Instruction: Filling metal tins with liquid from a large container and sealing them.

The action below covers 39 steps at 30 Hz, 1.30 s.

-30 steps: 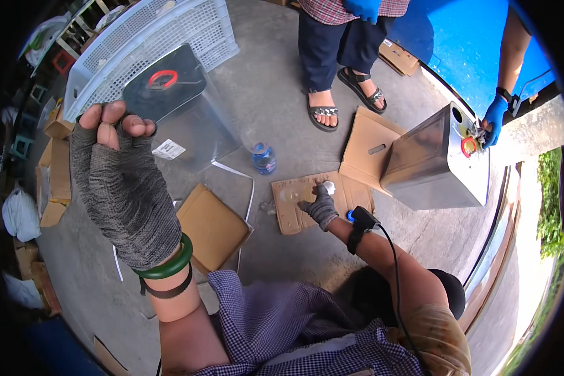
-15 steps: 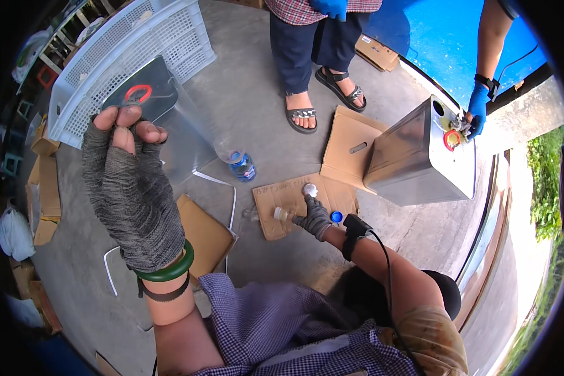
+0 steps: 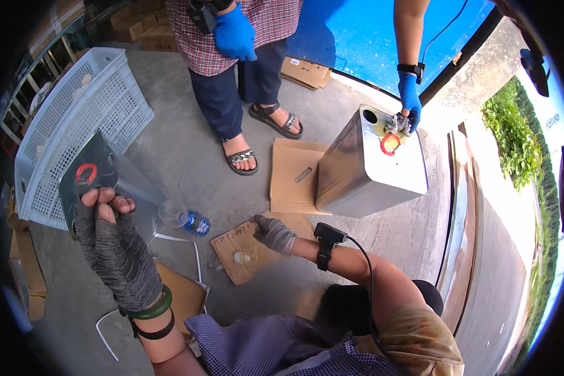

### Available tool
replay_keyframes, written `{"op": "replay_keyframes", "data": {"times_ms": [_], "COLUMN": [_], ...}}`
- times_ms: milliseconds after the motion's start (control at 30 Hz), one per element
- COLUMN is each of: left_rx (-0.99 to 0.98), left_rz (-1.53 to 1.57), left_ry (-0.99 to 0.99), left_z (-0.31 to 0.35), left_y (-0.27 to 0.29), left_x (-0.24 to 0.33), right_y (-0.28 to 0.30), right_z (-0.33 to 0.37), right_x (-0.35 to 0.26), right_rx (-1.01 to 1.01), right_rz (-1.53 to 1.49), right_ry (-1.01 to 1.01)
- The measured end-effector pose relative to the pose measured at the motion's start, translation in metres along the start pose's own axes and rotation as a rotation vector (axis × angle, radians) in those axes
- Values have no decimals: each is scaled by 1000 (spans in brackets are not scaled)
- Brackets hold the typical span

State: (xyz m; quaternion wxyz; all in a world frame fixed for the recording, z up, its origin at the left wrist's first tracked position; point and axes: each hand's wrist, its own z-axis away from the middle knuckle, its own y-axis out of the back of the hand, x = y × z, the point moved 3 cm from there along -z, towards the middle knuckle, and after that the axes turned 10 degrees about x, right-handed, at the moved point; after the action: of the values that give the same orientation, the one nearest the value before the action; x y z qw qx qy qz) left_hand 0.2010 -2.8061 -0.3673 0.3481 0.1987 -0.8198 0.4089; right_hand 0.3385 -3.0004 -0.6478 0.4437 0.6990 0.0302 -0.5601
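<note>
My left hand [image 3: 118, 250], in a grey fingerless glove, is raised in front of a shiny metal tin [image 3: 141, 197]. Its bare fingertips are drawn together just below the tin's red ring handle [image 3: 86, 173]; whatever they hold, if anything, cannot be made out. Reaching low over a flat cardboard piece [image 3: 234, 276], my gloved right hand [image 3: 276, 234] has its fingers curled, and their contents are hidden. Beside it on the cardboard lies a small clear plastic piece [image 3: 245, 257], perhaps a bottle neck. A blue-labelled clear bottle [image 3: 196, 224] is on the floor between my hands.
Another person's blue-gloved hand [image 3: 410, 103] presses a grey rag [image 3: 397, 124] on top of a second metal tin [image 3: 370, 166]. Their other gloved hand [image 3: 235, 34] hangs free. A pale plastic crate [image 3: 84, 119], a cardboard flap [image 3: 288, 182] and white strapping [image 3: 199, 266] lie around.
The view has shifted, so the scene sits further left. My right hand's fingers have curled in; the white round thing at its fingertips and the blue cap beside it no longer show.
</note>
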Motion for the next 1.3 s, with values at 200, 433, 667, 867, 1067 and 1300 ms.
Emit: {"op": "replay_keyframes", "data": {"times_ms": [200,433,667,867,1067,1300], "left_rx": [-81,-144,-154,-280,-390,-481], "left_rz": [0,-82,-125,-150,-179,-292], "left_ry": [121,276,430,445,30,4], "left_z": [25,51,72,92,82,84], "left_y": [-32,-66,-77,-80,-89,-89], "left_x": [-28,-60,-61,-48,-37,-33], "right_y": [97,161,155,143,133,130], "right_z": [22,97,135,135,140,140], "right_x": [-91,-73,-135,-143,-166,-166], "right_rx": [-340,-210,-411,-617,-595,-538], "right_rz": [285,4,132,158,28,49], "right_ry": [300,287,691,621,772,760]}}
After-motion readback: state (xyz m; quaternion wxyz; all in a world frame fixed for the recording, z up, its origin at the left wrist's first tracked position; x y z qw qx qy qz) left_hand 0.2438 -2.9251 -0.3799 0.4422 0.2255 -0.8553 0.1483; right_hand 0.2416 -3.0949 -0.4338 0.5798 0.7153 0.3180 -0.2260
